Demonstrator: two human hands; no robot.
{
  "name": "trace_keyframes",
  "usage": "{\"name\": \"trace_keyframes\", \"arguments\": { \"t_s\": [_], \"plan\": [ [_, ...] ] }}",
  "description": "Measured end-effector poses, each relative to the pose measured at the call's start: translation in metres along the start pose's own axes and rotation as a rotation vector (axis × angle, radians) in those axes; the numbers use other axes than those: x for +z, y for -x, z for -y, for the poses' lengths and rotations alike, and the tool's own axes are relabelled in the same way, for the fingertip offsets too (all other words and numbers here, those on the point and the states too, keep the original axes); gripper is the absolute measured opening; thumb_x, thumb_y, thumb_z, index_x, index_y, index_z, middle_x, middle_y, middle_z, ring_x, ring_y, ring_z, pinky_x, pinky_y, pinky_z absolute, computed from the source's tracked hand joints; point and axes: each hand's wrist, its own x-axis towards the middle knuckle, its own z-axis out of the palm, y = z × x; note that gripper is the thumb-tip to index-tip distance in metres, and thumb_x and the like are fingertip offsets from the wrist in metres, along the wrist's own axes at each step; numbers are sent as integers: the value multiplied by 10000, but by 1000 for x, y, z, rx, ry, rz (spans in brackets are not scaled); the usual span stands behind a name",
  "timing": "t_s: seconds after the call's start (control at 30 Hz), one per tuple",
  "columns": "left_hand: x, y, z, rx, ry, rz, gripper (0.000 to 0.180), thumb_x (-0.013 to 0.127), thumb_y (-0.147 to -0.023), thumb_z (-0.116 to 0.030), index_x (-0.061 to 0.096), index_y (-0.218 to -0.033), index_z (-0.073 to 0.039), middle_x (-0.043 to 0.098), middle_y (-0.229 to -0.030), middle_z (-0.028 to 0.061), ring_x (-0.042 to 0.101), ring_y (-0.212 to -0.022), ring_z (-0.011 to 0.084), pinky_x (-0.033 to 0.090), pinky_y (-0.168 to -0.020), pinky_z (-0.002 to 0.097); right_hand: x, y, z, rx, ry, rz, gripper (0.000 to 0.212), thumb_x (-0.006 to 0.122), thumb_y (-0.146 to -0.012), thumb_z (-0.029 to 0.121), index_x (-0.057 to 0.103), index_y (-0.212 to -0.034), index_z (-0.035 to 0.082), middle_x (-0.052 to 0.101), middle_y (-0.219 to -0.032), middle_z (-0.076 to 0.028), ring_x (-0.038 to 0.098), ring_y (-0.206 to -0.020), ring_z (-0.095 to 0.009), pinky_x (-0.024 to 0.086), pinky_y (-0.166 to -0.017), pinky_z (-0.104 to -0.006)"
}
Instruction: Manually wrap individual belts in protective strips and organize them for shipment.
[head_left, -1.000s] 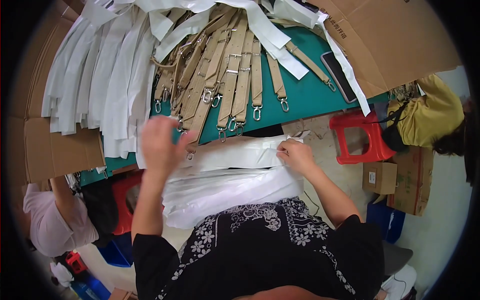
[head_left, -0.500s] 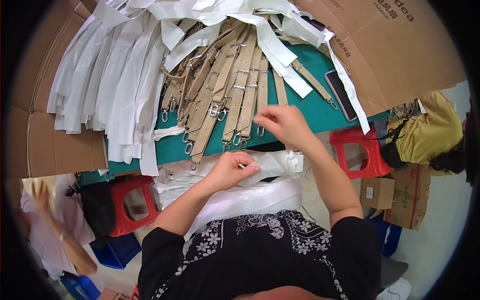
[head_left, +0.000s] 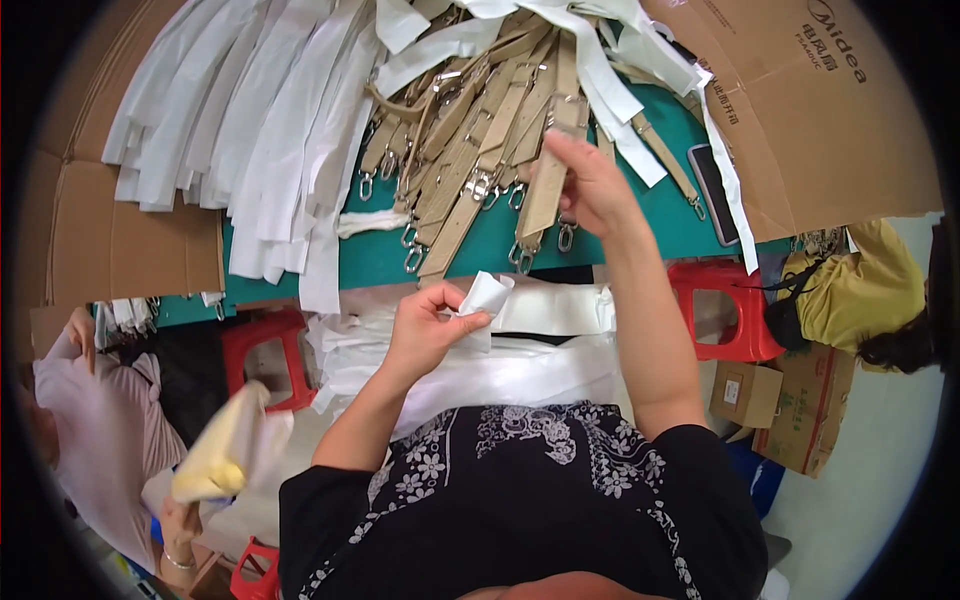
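My left hand [head_left: 425, 328] pinches a folded piece of white sheet [head_left: 487, 296] in front of the table's near edge. At the right side of a pile of beige straps [head_left: 470, 140], my right hand [head_left: 600, 190] grips a beige strap [head_left: 546, 200] near its metal buckle, thumb on top. That strap's lower end hangs toward me, beside metal clasps. Each strap in the pile has silver buckles, and many end in oval clips. Below my left hand, long white strips [head_left: 530, 375] lie across my lap.
White strips [head_left: 270, 190] hang over the green table [head_left: 385, 275] at left. Cardboard panels [head_left: 120, 230] flank the table on both sides. A phone [head_left: 712, 195] lies at right. Red stools [head_left: 725, 305] and two other people, one holding a yellow-and-white bag [head_left: 225, 455], are nearby.
My right hand has reached farther over the pile and taken hold of a strap. The white piece in my left hand now stands up, folded. The person at left has swung a bag down.
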Motion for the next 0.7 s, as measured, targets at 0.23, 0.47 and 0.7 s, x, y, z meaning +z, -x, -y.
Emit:
{"name": "trace_keyframes", "arguments": {
  "t_s": [0.23, 0.47, 0.7],
  "plan": [
    [-1, 7, -1, 122, -39, 24, 195, 715, -658, 38, 535, -695, -27, 534, -780, 26, 510, -726, 82, 405, -626, 208, 14, 29, 6, -105, -110, 71, 280, 471, -893, 320, 542, -919, 50, 607, -742, -24, 580, -585, -78, 418, -416, -186],
    [4, 9, 2, 235, -1, -68, 150, 663, -705, 60, 570, -802, -6, 572, -843, 48, 541, -798, 103, 441, -719, 230, 16, 41, 18, -75, -280, 126, 243, 456, -901, 295, 519, -983, 75, 604, -843, -48, 598, -775, -131, 503, -663, -267],
    [4, 11, 3, 279, -203, -131, 215, 590, -787, -7, 586, -998, 37, 640, -863, 71, 568, -821, 109, 457, -715, 251, 18, 53, 10, 32, -516, 334, 337, 363, -933, 251, 379, -1213, 64, 537, -1049, -155, 565, -976, -220, 522, -759, -347]
  ]
}}
